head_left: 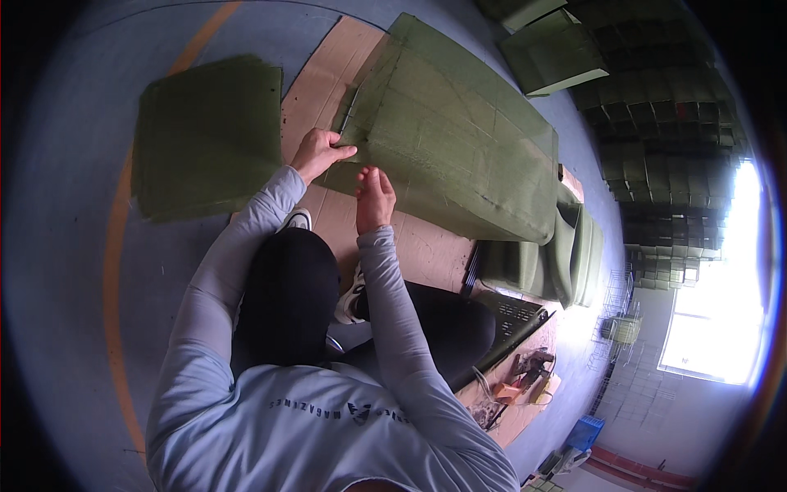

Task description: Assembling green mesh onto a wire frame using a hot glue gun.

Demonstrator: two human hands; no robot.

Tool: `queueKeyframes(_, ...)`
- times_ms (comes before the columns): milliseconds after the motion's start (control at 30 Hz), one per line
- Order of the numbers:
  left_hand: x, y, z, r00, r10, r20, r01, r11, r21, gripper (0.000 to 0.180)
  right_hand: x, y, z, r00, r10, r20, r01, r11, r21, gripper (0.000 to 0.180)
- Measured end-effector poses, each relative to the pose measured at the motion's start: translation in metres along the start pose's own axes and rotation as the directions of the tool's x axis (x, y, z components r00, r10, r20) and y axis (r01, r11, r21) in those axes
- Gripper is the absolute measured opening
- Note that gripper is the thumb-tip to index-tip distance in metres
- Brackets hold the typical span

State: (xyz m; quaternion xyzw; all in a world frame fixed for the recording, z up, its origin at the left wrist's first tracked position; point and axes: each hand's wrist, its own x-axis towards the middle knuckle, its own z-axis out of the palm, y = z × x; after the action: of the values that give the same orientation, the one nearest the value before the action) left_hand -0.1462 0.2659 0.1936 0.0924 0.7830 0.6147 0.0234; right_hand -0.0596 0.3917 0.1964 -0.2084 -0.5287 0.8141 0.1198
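A large box-shaped piece of green mesh (459, 123) lies in front of me on brown cardboard (320, 70), with a thin wire-like edge along its left end. My left hand (318, 154) is at the near left corner of the mesh, its thumb and fingers closed on that edge. Just to its right, my right hand (375, 198) is raised close to the near side of the mesh, fingertips pressed together. Whatever those fingertips hold, if anything, is too small to make out.
Flat green mesh sheets (209, 135) lie stacked on the floor at left. Folded green material (537, 258) and a black perforated crate (512, 324) are at right, near hand tools (529, 373) on cardboard. Green boxes (553, 53) stand far right, before tall stacks (656, 123).
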Motion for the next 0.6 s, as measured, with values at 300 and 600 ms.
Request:
queueKeyframes(300, -0.001, 0.004, 0.000, 0.990, -0.101, 0.101, 0.092, 0.992, 0.090, 0.026, 0.019, 0.013, 0.000, 0.998, 0.045, -0.035, -0.041, 0.992, 0.123, 0.019)
queueKeyframes(600, -0.012, 0.022, 0.010, 0.953, -0.275, 0.126, 0.294, 0.940, -0.172, 0.029, 0.026, 0.021, 0.000, 0.999, 0.025, -0.037, -0.022, 0.996, 0.090, 0.020)
